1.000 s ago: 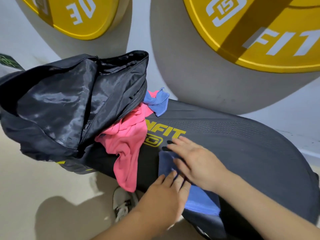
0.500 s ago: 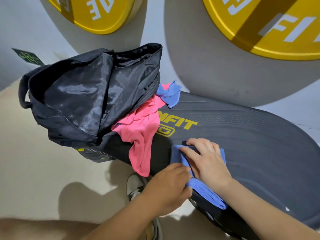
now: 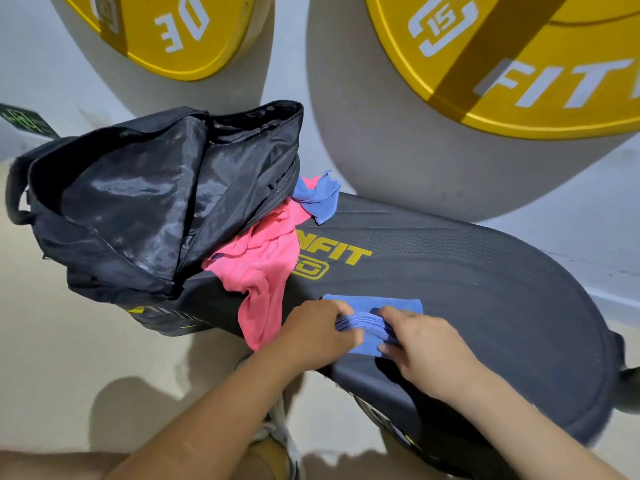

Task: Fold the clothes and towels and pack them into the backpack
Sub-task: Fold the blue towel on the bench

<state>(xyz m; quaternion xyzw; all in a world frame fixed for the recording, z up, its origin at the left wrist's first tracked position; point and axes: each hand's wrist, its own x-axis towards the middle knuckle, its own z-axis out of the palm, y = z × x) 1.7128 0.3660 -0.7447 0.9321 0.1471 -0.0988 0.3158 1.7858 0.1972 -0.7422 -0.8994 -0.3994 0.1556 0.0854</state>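
This is a gym. Behind the tabletop (image 3: pixel 467 289) stand a large weight plate (image 3: pixel 519 81), yellow with a grey rubber rim, marked "15" and "FIT", and a second yellow weight plate (image 3: pixel 166 29). The tabletop is a black padded workout surface with yellow "FIT" lettering.

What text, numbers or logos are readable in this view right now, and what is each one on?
"NFIT", yellow, on the black bench pad; start hidden by the pink garment.
"FIT", white, cut by the frame edge, on the right yellow plate.
"15", in a logo on the same plate.
"30", upside down, on the left yellow plate.
Green sign at left edge: too blurred to read.
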